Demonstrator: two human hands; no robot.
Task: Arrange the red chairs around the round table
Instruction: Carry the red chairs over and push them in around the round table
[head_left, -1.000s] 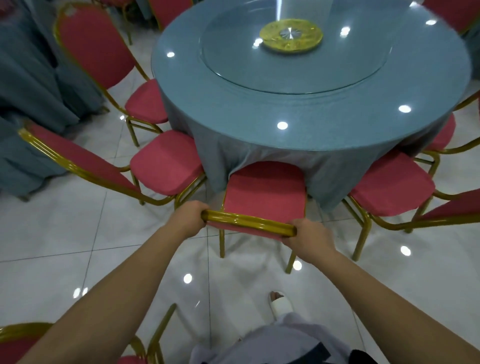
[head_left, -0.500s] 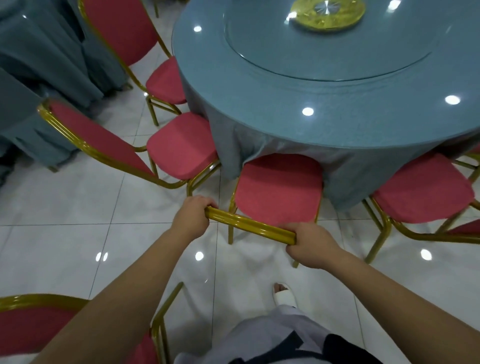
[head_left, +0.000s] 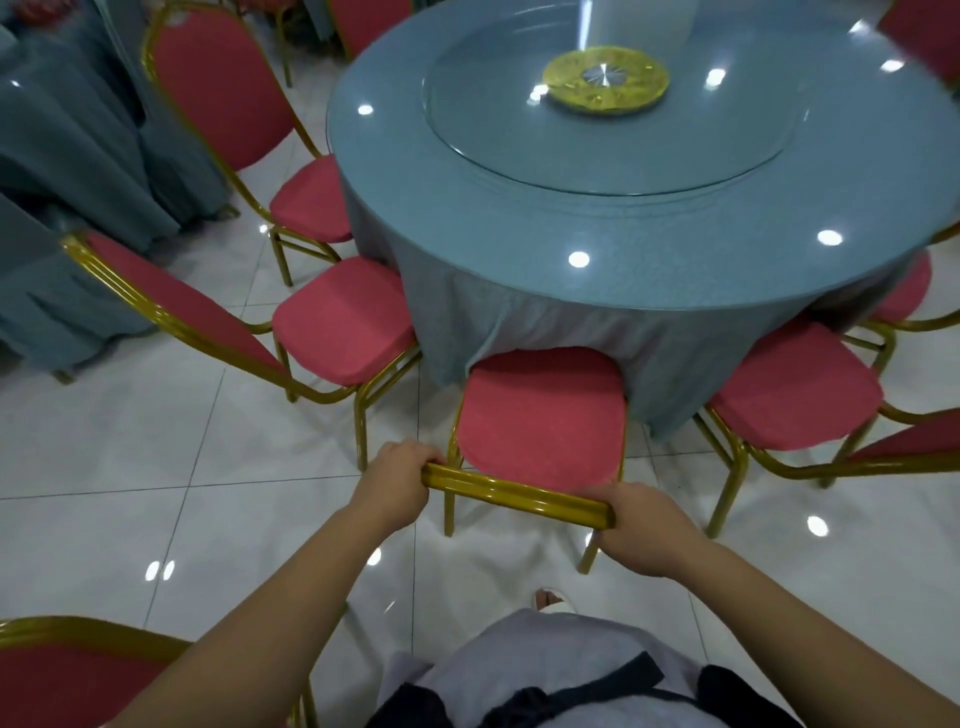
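Observation:
A red chair (head_left: 543, 415) with a gold frame stands right in front of me, its seat front tucked under the blue cloth of the round table (head_left: 649, 218). My left hand (head_left: 392, 483) grips the left end of its gold top rail. My right hand (head_left: 641, 525) grips the right end. More red chairs ring the table: one at my left (head_left: 343, 319), another further back on the left (head_left: 306, 200), and one to the right (head_left: 792, 392).
A glass turntable with a gold disc (head_left: 605, 78) sits on the table. Another red chair (head_left: 67, 675) stands at my lower left. Blue-draped furniture (head_left: 62, 156) fills the far left. White glossy floor tiles (head_left: 156, 467) surround me.
The held chair has slid a little further in under the tablecloth. My view has shifted, with the table sitting lower and more central in frame. Both hands keep their grip.

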